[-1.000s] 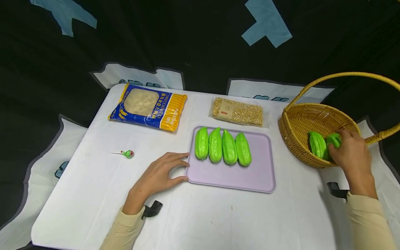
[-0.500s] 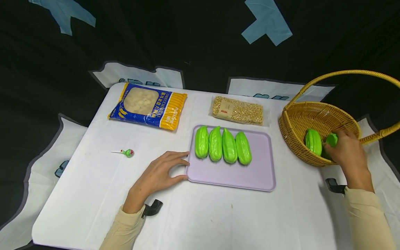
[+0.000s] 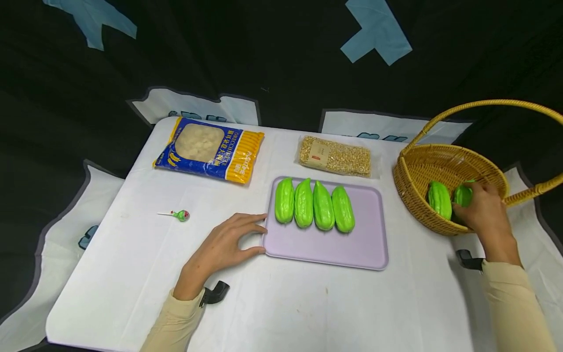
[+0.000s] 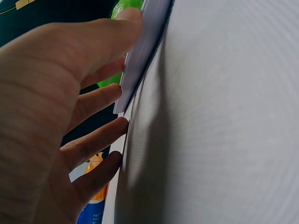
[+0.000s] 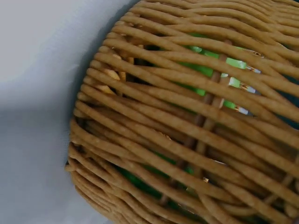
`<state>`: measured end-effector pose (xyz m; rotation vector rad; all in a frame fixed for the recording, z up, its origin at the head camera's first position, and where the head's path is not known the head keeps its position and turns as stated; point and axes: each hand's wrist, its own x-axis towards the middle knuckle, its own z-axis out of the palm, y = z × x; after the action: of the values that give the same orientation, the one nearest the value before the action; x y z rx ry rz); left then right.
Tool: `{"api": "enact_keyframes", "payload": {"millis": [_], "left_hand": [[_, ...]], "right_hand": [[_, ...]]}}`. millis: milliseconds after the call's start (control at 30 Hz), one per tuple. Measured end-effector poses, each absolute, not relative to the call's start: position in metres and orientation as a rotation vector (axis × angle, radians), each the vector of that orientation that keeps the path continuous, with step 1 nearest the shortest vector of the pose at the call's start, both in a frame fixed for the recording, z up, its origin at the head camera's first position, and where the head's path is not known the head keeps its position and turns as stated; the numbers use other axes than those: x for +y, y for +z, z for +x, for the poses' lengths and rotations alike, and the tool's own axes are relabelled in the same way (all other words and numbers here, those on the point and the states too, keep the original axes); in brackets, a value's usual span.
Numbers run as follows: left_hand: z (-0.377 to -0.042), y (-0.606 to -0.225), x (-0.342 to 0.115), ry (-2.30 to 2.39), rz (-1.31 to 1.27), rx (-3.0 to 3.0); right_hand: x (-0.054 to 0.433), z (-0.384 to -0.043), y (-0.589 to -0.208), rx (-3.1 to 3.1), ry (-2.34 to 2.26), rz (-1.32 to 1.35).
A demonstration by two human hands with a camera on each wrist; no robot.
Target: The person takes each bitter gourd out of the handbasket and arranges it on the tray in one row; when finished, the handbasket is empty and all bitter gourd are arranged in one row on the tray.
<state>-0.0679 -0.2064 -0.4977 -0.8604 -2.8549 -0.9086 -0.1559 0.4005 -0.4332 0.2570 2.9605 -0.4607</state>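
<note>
In the head view my right hand reaches into a wicker basket, thumb and fingers around a green bitter melon that they partly hide. Another bitter melon lies just left of it. The right wrist view shows mostly the basket's woven wall, with green glimpsed through the gaps. My left hand touches the left edge of a lilac tray, its fingers spread and nearly straight. Several bitter melons lie side by side on the tray. In the left wrist view, the thumb meets the tray's rim.
Behind the tray lies a clear packet of yellow grain. A blue and orange pasta bag is at the back left, with a lollipop in front of it. The basket's tall handle arches above its opening.
My right hand has shifted slightly left inside the basket, and the bitter melons there have moved and turned a little. The left hand and the tray stay put.
</note>
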Motion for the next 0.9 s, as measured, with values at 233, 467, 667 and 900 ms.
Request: {"api": "enact_keyframes", "payload": {"millis": [233,467,667,900], "left_hand": [[-0.068,-0.498,-0.206,-0.915,-0.868,-2.849],[-0.069,-0.498,-0.205,-0.917,-0.869,-2.850],[-0.068,-0.497,-0.206,-0.921,-0.867,-2.848],[-0.068,-0.497,-0.206,-0.915,-0.858,-2.852]], "right_hand": [[0.400,-0.157,-0.432,2.963,-0.466,0.234],[0.391,-0.152,-0.430,3.094,-0.495,0.195],[0.380,-0.146,-0.421,3.208,-0.508,0.181],[0.370,-0.138,-0.410,3.286,-0.558,0.172]]}}
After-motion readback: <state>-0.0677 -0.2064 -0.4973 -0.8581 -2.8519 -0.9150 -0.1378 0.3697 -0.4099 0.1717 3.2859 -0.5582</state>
